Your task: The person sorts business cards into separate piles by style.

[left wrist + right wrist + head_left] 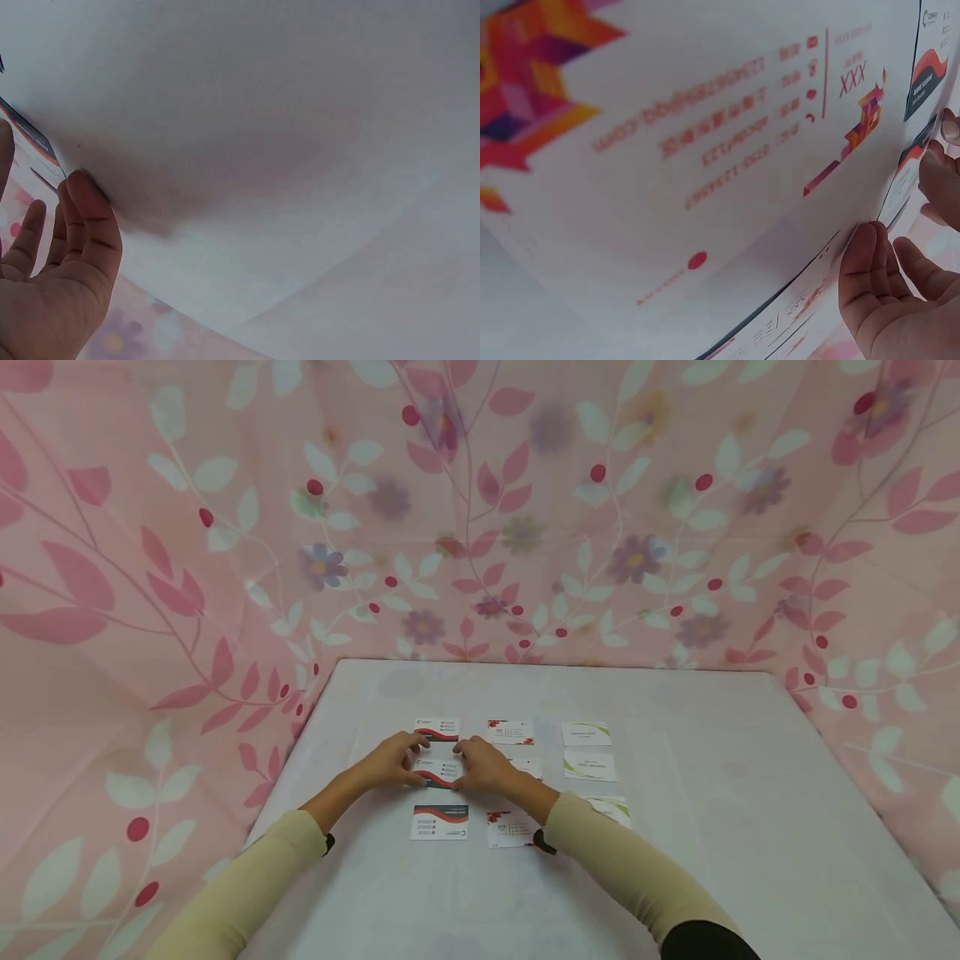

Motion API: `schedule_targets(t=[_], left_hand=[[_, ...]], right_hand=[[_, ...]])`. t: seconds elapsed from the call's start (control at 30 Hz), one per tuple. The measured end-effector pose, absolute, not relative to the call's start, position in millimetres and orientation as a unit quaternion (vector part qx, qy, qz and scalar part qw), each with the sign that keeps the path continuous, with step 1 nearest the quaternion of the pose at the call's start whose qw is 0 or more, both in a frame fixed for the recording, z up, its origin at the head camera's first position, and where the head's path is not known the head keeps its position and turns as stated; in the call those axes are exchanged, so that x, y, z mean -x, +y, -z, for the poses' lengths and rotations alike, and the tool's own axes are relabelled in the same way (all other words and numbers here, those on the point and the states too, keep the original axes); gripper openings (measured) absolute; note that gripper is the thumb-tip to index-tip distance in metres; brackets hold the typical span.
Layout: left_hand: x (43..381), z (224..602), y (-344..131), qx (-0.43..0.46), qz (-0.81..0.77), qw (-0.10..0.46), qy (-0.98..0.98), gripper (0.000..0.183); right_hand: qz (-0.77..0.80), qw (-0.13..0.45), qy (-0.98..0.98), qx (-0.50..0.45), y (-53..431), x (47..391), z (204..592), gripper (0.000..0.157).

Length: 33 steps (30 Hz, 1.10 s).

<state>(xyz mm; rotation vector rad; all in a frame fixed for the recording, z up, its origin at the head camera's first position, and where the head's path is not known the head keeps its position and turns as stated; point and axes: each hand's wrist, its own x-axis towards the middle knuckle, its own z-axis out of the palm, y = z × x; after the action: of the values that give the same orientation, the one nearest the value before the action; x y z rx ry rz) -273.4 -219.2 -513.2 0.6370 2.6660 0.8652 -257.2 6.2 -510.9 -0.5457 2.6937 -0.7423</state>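
Three red, black and white business cards form the left column on the white cloth. The middle business card (pixel 438 769) lies between my two hands. My left hand (pixel 388 763) is at its left side, thumb at the lower left edge and fingers by the top business card (pixel 437 727). At the right side is my right hand (pixel 486 767), thumb near the lower right corner and fingertips between the two cards. In both wrist views the fingers are loosely bent, with no card lifted between them. The bottom business card (pixel 439 822) lies nearer me, turned the opposite way.
A second column has red-patterned white cards (pixel 510 732); my right hand and forearm partly cover the lower ones. Farther right are green-and-white cards (pixel 589 765), the lowest partly behind my sleeve. Pink floral cloth (pixel 480 527) hangs behind the white-covered table (pixel 735 827).
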Motion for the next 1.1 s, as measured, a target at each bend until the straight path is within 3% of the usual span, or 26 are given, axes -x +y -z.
schedule_targets(t=[0.47, 1.1], left_hand=[[275.7, 521.4, -210.2, -0.214, -0.299, 0.149, 0.918, 0.048], [272.1, 522.1, -212.8, -0.185, -0.267, 0.142, 0.935, 0.048]], right_hand=[[0.218, 0.160, 0.944, 0.187, 0.8, 262.1, 517.0, 0.059], [0.209, 0.186, 0.941, 0.189, -5.2, 258.7, 509.5, 0.055]])
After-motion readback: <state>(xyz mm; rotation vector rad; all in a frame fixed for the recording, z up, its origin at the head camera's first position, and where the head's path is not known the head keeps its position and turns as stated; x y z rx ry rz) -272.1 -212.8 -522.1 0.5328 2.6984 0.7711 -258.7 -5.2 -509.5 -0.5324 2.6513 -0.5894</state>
